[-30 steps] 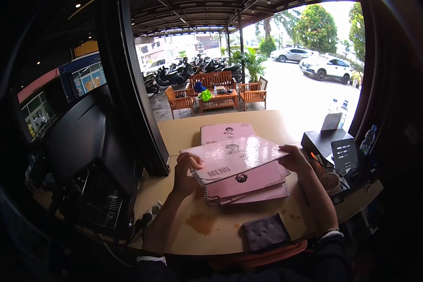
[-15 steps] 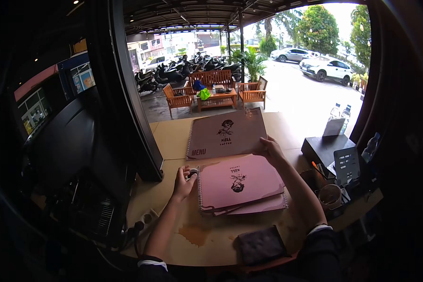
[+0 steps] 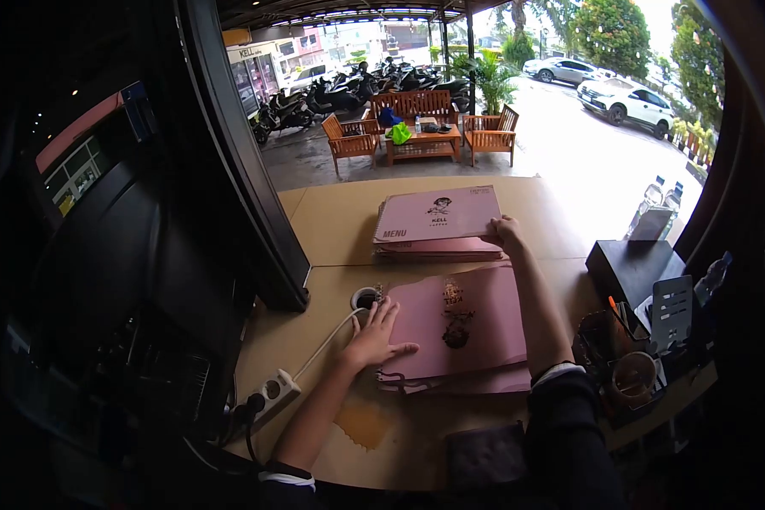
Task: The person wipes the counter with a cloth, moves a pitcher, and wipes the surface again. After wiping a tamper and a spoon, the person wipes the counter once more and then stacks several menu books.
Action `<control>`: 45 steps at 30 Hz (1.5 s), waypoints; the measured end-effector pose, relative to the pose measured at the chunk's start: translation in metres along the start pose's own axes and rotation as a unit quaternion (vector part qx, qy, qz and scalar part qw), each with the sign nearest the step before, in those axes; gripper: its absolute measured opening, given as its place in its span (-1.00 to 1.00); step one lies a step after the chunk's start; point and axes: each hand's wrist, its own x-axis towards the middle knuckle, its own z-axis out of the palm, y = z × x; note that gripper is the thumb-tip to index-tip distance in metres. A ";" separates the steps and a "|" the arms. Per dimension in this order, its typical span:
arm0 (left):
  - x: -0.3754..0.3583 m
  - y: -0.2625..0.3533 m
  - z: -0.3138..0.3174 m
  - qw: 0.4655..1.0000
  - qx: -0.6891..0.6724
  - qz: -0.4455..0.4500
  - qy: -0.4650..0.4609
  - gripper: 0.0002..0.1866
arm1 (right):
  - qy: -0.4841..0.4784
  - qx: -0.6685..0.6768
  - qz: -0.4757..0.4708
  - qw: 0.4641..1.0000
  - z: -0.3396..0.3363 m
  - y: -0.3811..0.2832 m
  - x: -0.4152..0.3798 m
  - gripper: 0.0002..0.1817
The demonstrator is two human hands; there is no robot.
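My right hand (image 3: 506,235) grips the right corner of a pink menu (image 3: 450,217) that lies on or just above further menus at the back of the counter. Nearer to me is a second pile of pink menus (image 3: 493,327), its top cover upside down to me. My left hand (image 3: 376,338) rests with spread fingers on the left edge of this pile. Just beyond its fingertips stands a small cup with dark contents (image 3: 365,299).
A power strip (image 3: 276,393) with a white cable lies at the left. At the right stand a black box (image 3: 633,263), a pen holder (image 3: 612,327) and a plastic cup (image 3: 634,374). A dark wallet-like item (image 3: 486,455) and a brown stain (image 3: 364,423) are near the front edge.
The menu in my right hand has moved back over other menus. My left hand has opened from beside the cup and now lies on the near pile. The view has shifted.
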 end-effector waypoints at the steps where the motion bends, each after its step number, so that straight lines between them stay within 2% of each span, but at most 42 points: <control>1: 0.000 0.000 0.000 1.000 0.003 0.001 0.003 0.19 | -0.002 -0.001 0.002 1.000 -0.002 0.001 0.007 -0.90; 3: 0.000 -0.001 0.002 1.000 0.005 0.000 0.003 0.18 | 0.039 -0.128 -0.012 0.991 -0.010 0.011 0.033 -0.87; 4: 0.000 -0.001 0.001 1.000 0.005 0.001 0.005 0.18 | 0.038 -0.129 -0.009 0.991 -0.014 0.017 0.045 -0.87; 5: 0.000 0.000 0.001 1.000 0.005 0.002 0.007 0.17 | 0.046 -0.313 -0.041 0.948 -0.016 0.023 0.057 -0.84; 6: 0.000 0.001 0.000 1.000 0.005 -0.001 0.007 0.17 | 0.051 -0.484 -0.072 0.871 -0.019 0.030 0.068 -0.78; 8: -0.001 0.002 -0.002 1.000 0.000 0.003 -0.002 0.20 | 0.042 -0.514 -0.067 0.854 -0.022 0.040 0.075 -0.79; 10: -0.001 0.003 -0.002 1.000 0.000 0.000 0.000 0.20 | 0.071 -0.463 -0.052 0.882 -0.019 0.043 0.068 -0.84; 12: -0.002 0.004 -0.003 1.000 0.000 -0.002 0.002 0.20 | 0.071 -0.488 -0.042 0.869 -0.016 0.050 0.073 -0.84; 14: -0.002 0.004 -0.004 1.000 0.002 -0.004 -0.004 0.20 | 0.070 -0.549 -0.065 0.831 -0.014 0.053 0.072 -0.84; 18: -0.002 0.003 -0.002 1.000 0.007 -0.005 -0.007 0.20 | 0.066 -0.553 -0.075 0.827 -0.010 0.033 0.033 -0.78; 20: -0.001 0.004 -0.004 1.000 0.012 -0.010 -0.009 0.21 | 0.131 -0.712 -0.209 0.658 -0.006 0.021 -0.001 -0.70; 21: 0.000 0.003 -0.003 1.000 0.009 -0.013 -0.010 0.21 | 0.137 -0.713 -0.207 0.656 -0.004 0.015 -0.007 -0.70; 23: 0.002 0.001 -0.003 1.000 0.007 -0.006 -0.009 0.21 | 0.051 -0.644 -0.190 0.739 -0.002 -0.003 -0.020 -0.56; 24: 0.002 0.001 -0.001 1.000 0.005 -0.008 -0.009 0.21 | 0.028 -0.636 -0.224 0.738 -0.004 -0.012 -0.033 -0.47; 26: 0.003 -0.001 0.000 1.000 0.005 -0.002 -0.012 0.20 | -0.007 -0.620 -0.236 0.748 -0.009 -0.028 -0.068 -0.47; 28: 0.005 -0.001 0.001 1.000 0.003 -0.016 -0.011 0.20 | -0.059 -0.624 -0.198 0.754 -0.020 -0.040 -0.107 -0.40; 29: 0.007 -0.003 0.003 1.000 0.001 -0.014 -0.003 0.21 | -0.069 -0.647 -0.170 0.740 -0.025 -0.038 -0.119 -0.37; 30: 0.006 -0.003 0.004 1.000 -0.014 -0.011 0.002 0.21 | -0.065 -0.718 -0.124 0.681 -0.024 -0.053 -0.156 -0.35; 32: 0.002 -0.001 0.004 0.999 -0.010 -0.017 0.027 0.25 | -0.082 -0.792 -0.050 0.604 -0.033 -0.062 -0.193 -0.45; 33: 0.001 -0.002 0.007 0.999 -0.013 -0.016 0.027 0.25 | -0.058 -0.811 -0.056 0.580 -0.045 -0.048 -0.194 -0.42; 34: 0.000 -0.004 0.011 0.994 -0.052 -0.045 0.086 0.26 | -0.058 -0.811 -0.056 0.579 -0.055 -0.039 -0.189 -0.42; 35: -0.006 -0.003 0.012 0.983 -0.088 -0.075 0.141 0.27 | -0.053 -0.805 -0.043 0.589 -0.057 -0.035 -0.197 -0.38; 38: -0.014 -0.001 0.003 0.984 -0.088 -0.052 0.145 0.25 | -0.042 -0.787 -0.017 0.615 -0.062 -0.026 -0.219 -0.30; 39: -0.013 -0.005 0.008 0.977 -0.091 -0.025 0.190 0.15 | -0.009 -0.789 -0.074 0.610 -0.063 -0.017 -0.229 -0.33; 40: -0.010 -0.011 0.011 0.977 -0.089 -0.024 0.194 0.15 | 0.024 -0.787 -0.132 0.603 -0.062 -0.010 -0.237 -0.36; 41: -0.010 -0.014 0.012 0.974 -0.135 -0.022 0.181 0.11 | 0.006 -0.769 -0.075 0.635 -0.055 -0.011 -0.248 -0.46; 43: -0.006 -0.021 0.017 0.969 -0.180 -0.020 0.166 0.07 | 0.031 -0.748 -0.094 0.656 -0.055 0.000 -0.255 -0.46; 45: 0.007 -0.033 0.027 0.955 -0.223 -0.044 0.193 -0.16 | 0.054 -0.698 -0.112 0.705 -0.060 0.003 -0.261 -0.47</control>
